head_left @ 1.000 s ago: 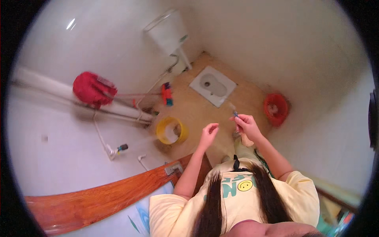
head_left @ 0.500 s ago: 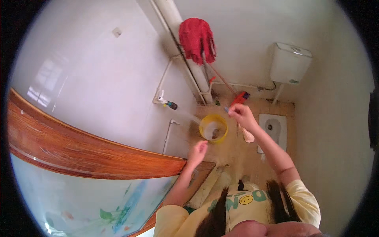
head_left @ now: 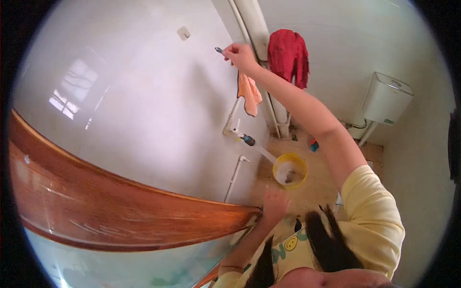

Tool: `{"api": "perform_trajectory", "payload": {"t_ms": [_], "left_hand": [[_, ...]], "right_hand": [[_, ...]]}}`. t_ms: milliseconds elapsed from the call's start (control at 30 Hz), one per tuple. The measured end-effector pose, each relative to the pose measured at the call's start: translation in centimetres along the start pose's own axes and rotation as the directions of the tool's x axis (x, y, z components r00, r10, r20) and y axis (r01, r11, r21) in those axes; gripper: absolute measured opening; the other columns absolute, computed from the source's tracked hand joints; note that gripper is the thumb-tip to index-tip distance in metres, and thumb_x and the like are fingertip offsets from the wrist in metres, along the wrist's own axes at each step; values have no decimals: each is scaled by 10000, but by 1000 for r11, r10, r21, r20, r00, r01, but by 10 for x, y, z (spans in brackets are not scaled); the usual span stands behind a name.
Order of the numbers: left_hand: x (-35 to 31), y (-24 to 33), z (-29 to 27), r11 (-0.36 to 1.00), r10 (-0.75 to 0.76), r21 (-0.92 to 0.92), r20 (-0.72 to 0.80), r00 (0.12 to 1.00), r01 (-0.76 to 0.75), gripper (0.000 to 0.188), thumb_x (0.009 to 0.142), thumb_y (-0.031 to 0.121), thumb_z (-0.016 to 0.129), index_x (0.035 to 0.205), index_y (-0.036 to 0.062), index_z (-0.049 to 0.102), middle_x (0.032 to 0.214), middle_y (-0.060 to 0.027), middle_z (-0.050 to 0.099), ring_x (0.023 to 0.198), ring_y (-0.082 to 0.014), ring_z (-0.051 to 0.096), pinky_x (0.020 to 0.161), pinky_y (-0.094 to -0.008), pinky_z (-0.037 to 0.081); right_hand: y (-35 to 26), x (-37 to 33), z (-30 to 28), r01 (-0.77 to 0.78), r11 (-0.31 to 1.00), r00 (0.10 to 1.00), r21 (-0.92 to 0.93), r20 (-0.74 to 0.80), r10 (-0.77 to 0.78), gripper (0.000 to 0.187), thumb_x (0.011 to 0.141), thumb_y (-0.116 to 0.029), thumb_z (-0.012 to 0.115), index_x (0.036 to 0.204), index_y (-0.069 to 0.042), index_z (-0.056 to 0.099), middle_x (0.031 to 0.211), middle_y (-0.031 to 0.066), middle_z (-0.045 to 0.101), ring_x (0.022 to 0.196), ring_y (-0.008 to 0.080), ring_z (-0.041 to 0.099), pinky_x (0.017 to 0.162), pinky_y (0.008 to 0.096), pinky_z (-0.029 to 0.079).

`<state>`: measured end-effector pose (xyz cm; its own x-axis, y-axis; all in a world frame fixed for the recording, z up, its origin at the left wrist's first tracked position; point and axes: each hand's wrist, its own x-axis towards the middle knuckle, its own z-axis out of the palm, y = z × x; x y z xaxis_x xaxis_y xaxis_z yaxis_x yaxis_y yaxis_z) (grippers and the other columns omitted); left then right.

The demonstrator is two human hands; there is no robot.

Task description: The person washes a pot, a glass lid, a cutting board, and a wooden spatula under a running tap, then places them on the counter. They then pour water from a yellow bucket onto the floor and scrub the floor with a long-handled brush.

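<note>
Raised in front of the white wall, my right hand (head_left: 241, 56) is closed in a pinch. A small dark, striped tip (head_left: 219, 50) sticks out from its fingers. An orange cloth with a dark edge (head_left: 249, 96) hangs just below this hand; how it joins the dark tip is hidden. The wall hook (head_left: 184, 33) is to the left of my fingers, apart from them. Low down, my left hand (head_left: 276, 204) is empty, its fingers stretched out and slightly blurred. It is nearest to the yellow bucket (head_left: 303, 180), into which water runs from the tap (head_left: 248, 139).
A red mop head (head_left: 288, 53) hangs beside the vertical pipe (head_left: 253, 24). A white cistern (head_left: 388, 98) is on the wall at the right. A wooden-edged counter (head_left: 120, 206) fills the lower left. A second pipe (head_left: 234, 180) stands out from the wall below the tap.
My right hand has risen from near the floor up to the wall at the left, carrying the orange cloth. The view has turned left. My left hand's fingers have straightened.
</note>
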<state>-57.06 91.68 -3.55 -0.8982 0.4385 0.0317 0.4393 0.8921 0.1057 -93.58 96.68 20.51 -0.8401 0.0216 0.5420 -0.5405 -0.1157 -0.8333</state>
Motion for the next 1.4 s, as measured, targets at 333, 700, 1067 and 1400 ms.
{"api": "perform_trajectory", "payload": {"t_ms": [333,700,1067,1400], "left_hand": [[24,-71,25,961,-230,171,60,971,217,267,756,309,564,891,80,592,777,-130,607,822,-305,579,950,-598,212],[35,-111,8,884,-464,163,192,865,438,305,804,353,520,953,90,557,906,-95,591,888,-249,557,954,-620,176],[16,-129,26,852,-516,78,-45,856,518,304,785,331,549,964,86,558,871,-103,585,888,-251,544,983,-614,122],[-7,-178,38,883,-413,178,-148,899,435,297,768,274,565,927,23,575,922,-158,564,1030,-302,472,1037,-500,156]], "right_hand": [[62,158,112,8,959,963,-282,-255,-83,127,726,-178,619,728,-52,639,655,55,628,605,138,585,578,274,460],[96,185,129,-40,948,998,-316,-51,25,162,682,-202,598,743,-62,652,755,103,642,707,212,615,655,308,475],[72,179,108,-122,914,982,387,178,56,94,716,-112,620,682,-24,611,603,12,541,452,66,384,401,217,285],[86,188,121,-126,955,990,268,92,105,113,710,-100,603,659,-7,563,594,42,529,414,78,355,383,229,284]]}}
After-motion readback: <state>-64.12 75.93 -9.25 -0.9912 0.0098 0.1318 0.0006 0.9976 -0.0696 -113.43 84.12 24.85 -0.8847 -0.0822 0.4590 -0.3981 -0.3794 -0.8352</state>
